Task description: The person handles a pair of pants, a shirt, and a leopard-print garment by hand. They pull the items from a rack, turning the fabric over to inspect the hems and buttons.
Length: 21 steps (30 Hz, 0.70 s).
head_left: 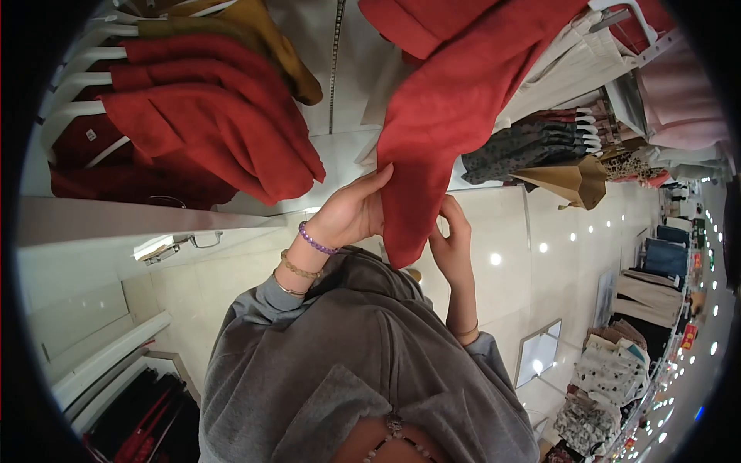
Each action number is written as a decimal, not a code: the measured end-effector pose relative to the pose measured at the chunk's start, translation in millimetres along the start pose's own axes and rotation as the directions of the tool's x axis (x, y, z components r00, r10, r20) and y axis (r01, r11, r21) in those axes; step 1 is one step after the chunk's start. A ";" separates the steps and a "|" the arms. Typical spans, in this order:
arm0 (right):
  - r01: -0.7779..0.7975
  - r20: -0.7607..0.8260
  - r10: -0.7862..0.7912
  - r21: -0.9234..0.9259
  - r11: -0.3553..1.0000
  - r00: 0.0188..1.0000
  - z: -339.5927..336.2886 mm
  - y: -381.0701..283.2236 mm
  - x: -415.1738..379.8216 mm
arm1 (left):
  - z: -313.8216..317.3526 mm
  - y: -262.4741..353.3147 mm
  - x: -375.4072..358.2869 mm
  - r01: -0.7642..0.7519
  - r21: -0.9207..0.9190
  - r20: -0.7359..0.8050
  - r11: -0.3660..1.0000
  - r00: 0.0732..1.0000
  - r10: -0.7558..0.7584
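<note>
A red garment (440, 116) hangs down from the top of the head view, its lower part narrowing to a rounded end in front of my body. My left hand (355, 208) grips its left edge, with the thumb on the front of the cloth and the fingers hidden behind it. At the opposite edge my right hand (454, 239) is closed, with its fingers bent against the cloth and the fingertips partly hidden.
More red garments (208, 108) hang on white hangers at the upper left, beside a mustard one (247, 42). To the right are dark patterned clothes (517, 147) and a brown paper-like cone (567, 181). A white rail panel (139, 224) runs along the left.
</note>
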State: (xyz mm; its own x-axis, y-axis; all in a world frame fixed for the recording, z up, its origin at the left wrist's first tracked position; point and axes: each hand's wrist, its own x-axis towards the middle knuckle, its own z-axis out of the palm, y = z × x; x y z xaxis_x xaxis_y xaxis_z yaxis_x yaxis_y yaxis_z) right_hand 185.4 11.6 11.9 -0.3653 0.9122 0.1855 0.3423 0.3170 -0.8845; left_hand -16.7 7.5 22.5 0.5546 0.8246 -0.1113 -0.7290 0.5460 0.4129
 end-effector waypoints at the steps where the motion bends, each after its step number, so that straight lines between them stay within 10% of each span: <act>1: 0.010 -0.055 -0.007 0.055 0.998 0.998 0.1 1.8 -2.2 | -1.4 -1.8 0.1 -0.045 0.020 -0.029 0.999 0.999 0.046; 6: 0.064 -0.157 -0.045 0.118 0.991 0.987 -14.1 -6.8 -1.4 | -19.5 -0.3 5.4 -0.312 0.412 -0.327 0.856 0.827 0.458; 10: -0.005 -0.103 0.027 0.204 0.979 0.994 -17.4 -29.5 -4.6 | -23.6 -5.4 9.2 -0.256 0.913 -0.197 0.319 0.408 0.891; 13: -0.044 -0.102 0.078 0.302 0.952 0.992 -15.1 -35.3 -5.3 | 18.3 -11.8 -0.9 -0.127 0.972 0.231 -0.196 0.385 0.894; 15: -0.084 -0.102 0.132 0.381 0.921 0.986 -14.3 -44.8 -2.5 | 22.1 -21.0 1.3 -0.373 0.917 0.370 -0.142 0.662 0.651; 18: -0.121 -0.110 0.193 0.466 0.877 0.975 -16.1 -61.9 4.6 | 7.2 -37.6 12.6 -0.411 0.879 0.475 -0.242 0.702 0.531; 21: -0.200 -0.079 0.272 0.490 0.848 0.959 -26.0 -66.9 6.6 | 28.0 -35.1 9.8 -0.413 0.910 0.281 0.048 0.697 0.660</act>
State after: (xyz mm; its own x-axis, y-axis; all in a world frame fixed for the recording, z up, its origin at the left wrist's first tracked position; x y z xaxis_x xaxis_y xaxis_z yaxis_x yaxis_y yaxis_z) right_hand 182.6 3.2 83.4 -0.1891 0.9815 -0.0285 -0.0613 -0.0407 -0.9973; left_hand 25.6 -7.7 32.1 0.0180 0.8933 0.4491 0.1008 -0.4485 0.8881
